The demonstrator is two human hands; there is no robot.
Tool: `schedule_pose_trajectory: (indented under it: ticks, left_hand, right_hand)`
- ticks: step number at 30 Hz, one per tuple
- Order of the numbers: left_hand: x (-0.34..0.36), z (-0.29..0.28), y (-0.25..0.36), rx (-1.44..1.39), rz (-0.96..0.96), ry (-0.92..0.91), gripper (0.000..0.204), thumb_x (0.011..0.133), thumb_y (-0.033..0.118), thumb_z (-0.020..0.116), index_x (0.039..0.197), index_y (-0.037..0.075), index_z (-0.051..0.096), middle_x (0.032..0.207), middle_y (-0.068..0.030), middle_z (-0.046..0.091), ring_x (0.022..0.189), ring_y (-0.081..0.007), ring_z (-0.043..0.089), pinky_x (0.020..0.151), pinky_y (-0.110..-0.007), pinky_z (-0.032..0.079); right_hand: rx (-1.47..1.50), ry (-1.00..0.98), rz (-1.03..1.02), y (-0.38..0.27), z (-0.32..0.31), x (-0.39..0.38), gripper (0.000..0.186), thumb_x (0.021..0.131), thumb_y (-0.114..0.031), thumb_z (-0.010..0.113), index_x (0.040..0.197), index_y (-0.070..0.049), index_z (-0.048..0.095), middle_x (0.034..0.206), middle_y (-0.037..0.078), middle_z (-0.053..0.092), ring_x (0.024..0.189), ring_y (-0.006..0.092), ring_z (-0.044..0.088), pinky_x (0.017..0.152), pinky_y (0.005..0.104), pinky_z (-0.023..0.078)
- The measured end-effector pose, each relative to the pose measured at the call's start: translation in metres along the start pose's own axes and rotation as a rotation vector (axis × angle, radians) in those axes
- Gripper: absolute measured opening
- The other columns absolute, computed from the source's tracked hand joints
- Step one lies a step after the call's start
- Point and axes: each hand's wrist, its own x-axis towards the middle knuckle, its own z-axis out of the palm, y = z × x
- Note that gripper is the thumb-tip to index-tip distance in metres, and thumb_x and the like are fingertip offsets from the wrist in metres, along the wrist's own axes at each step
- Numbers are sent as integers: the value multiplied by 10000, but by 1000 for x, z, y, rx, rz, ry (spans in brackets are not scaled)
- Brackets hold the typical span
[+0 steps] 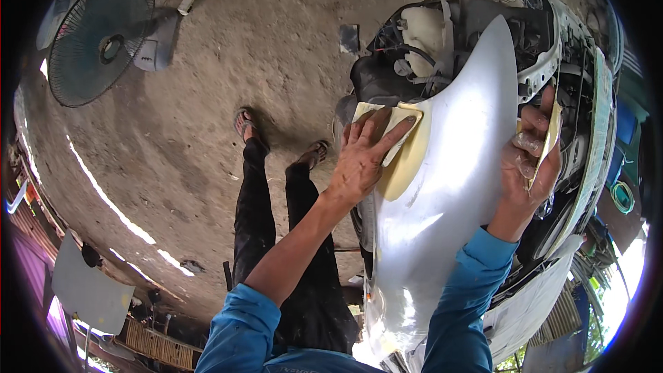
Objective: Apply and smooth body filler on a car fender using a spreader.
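With the left hand (360, 159), pressing down on a folded, off-white and pale-yellow sheet (399, 116), with fingers loosely spread and fairly straight. Cannot tell about any grip around its edges. Lying against a smooth, yellow, rounded patch (409, 166) at the left edge of a long, curved, silvery-white car fender (466, 131). With the right hand (528, 159), turned palm upward and partly curled, pinching a narrow, folded, pale-yellow strip (553, 128) between the fingers. Held beyond the fender's right edge, near dark engine-bay parts.

Set ahead of the left hand, beside the fender's tapering tip: a translucent, off-white plastic reservoir (423, 34) among black hoses. Wearing blue sleeves (476, 269), black trousers (255, 214) and open sandals. Standing on a bare, brown, earthen-looking floor (200, 97), left of the fender. Well apart, toward the upper left: a round, dark-caged electric fan (103, 41) with a grey housing.
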Motion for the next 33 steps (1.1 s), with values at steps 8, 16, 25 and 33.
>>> schedule_pose_trajectory:
  ticks: [8, 16, 25, 33]
  left_hand:
    - [-9, 11, 0, 30, 84, 106, 660, 802, 28, 637, 1400, 268, 494, 1404, -173, 432, 1269, -363, 436, 1065, -465, 342]
    - [1, 6, 3, 10, 59, 68, 728, 755, -25, 656, 1405, 256, 487, 1408, -150, 432, 1281, -360, 415, 1075, -466, 338]
    - [-6, 14, 1, -45, 82, 99, 749, 745, -62, 626, 1409, 252, 480, 1393, -171, 434, 1255, -384, 425, 1076, -472, 348]
    - [8, 10, 7, -41, 52, 105, 740, 766, -62, 597, 1411, 279, 473, 1404, -165, 423, 1261, -376, 424, 1081, -487, 348]
  right_hand:
    - [263, -197, 79, 1, -7, 5, 465, 991, -60, 389, 1424, 84, 299, 1067, 224, 497, 883, 407, 679, 595, 364, 661]
    - [323, -243, 109, 0, -9, 5, 479, 998, -88, 371, 1432, 89, 276, 1083, 255, 480, 924, 454, 654, 637, 419, 653]
    - [306, -232, 119, -1, -13, 5, 482, 1014, -130, 354, 1446, 67, 270, 1095, 249, 491, 896, 401, 671, 631, 415, 647]
    - [255, -203, 106, -5, -11, 5, 469, 1019, -104, 325, 1450, 67, 259, 1118, 256, 504, 891, 397, 687, 635, 425, 646]
